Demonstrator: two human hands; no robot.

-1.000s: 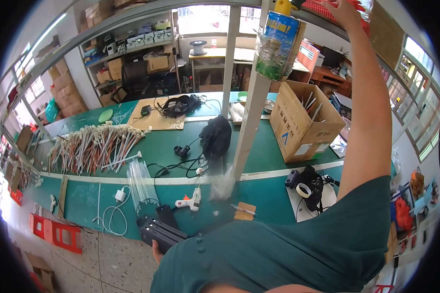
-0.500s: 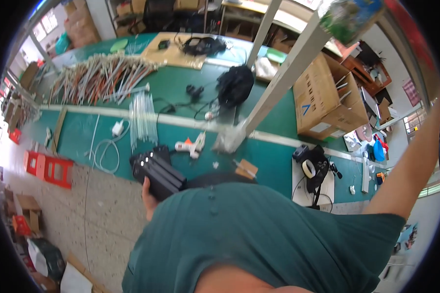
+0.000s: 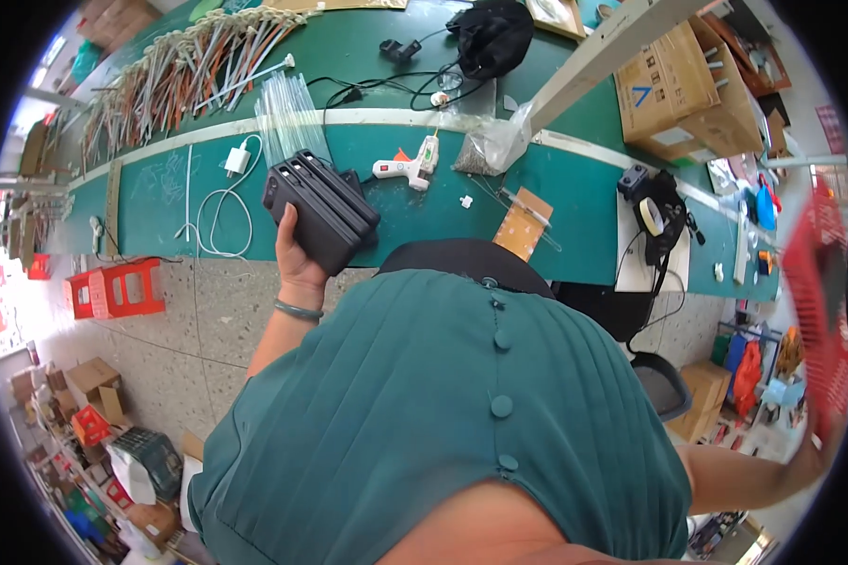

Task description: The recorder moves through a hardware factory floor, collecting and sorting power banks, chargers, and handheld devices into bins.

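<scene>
My left hand [image 3: 301, 268] is wrapped round a stack of flat black plastic cases [image 3: 320, 212], holding it tilted over the front edge of the green table [image 3: 405, 221]. At the far right edge of the view, my right hand [image 3: 813, 454] is closed at the lower end of a red plastic basket [image 3: 816, 301] with holes in its wall. Motion smears the basket, and its far part is cut off. A white glue gun [image 3: 412, 167] lies on the table to the right of the black cases. Beyond the cases lies a bundle of clear plastic sticks [image 3: 290, 118].
A white cable with a charger [image 3: 238, 160] lies left of the cases. Red-and-white wire bundles [image 3: 188, 71] are heaped at the far left. A pale post [image 3: 603, 61] rises beside a cardboard box [image 3: 687, 94]. A red stool [image 3: 118, 287] stands on the floor at left.
My right arm has come down from its raised position, and the red basket is now lower at the right edge. The view has tilted downward; my left hand still holds the black cases.
</scene>
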